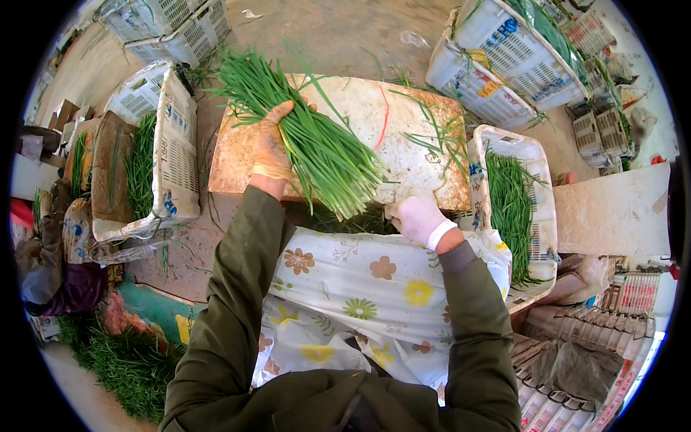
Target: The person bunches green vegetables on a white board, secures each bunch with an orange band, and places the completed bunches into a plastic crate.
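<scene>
A thick bunch of long green leafy stalks, like garlic chives (302,129), lies slantwise over the left part of a stained pale board (399,162). My left hand (275,135), in a soiled thin glove, grips the bunch near its middle, thumb on top. The pale cut ends point to the lower right. Beside those ends, at the board's near edge, is my right hand (415,218) in a whitish glove, its fingers curled; whether it holds anything is hidden. Loose green blades (437,135) are scattered over the board's right part.
White plastic crates with greens stand at the left (178,146) and right (545,216). More crates are stacked at the upper left (189,38) and upper right (518,48). A heap of greens (124,367) lies lower left. A flowered plastic apron (361,275) covers my lap.
</scene>
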{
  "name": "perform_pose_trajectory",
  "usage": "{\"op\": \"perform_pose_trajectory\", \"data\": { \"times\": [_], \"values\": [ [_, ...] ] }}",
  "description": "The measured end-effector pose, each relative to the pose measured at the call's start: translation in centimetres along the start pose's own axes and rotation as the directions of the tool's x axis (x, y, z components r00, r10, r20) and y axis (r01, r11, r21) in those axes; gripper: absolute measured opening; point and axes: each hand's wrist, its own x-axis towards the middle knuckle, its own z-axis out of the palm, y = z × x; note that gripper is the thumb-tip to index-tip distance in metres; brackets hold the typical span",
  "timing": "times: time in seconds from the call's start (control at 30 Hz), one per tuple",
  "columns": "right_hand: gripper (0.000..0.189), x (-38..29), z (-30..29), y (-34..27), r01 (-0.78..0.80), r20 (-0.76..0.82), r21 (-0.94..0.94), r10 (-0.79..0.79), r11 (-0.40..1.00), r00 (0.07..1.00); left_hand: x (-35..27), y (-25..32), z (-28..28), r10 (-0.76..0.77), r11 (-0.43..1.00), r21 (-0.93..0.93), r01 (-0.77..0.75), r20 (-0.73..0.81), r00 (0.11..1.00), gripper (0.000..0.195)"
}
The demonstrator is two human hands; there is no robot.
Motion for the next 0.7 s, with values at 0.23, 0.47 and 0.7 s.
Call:
{"op": "perform_pose_trajectory", "data": {
  "times": [0.23, 0.47, 0.7],
  "values": [
    [0.023, 0.9, -1.4, 2.2, -0.396, -0.185, -0.011, 0.388, 0.918, 0.903, -1.3, 0.0, 1.5, 0.004, 0.995, 0.094, -0.013, 0.100, 0.995, 0.022],
    [0.103, 3.9, -3.5, 0.5, -0.007, -0.292, 0.697, 0.292, 0.717, 0.911, -2.8, -3.9, 2.5, -0.201, 0.961, 0.186, 0.206, -0.045, 0.979, 0.021],
    [0.134, 5.6, -4.5, -3.2, 0.034, -0.176, 0.680, 0.118, 0.732, 0.977, -4.8, -8.3, 4.2, -0.218, 0.936, 0.255, 0.244, -0.127, 0.968, 0.014]
  ]
}}
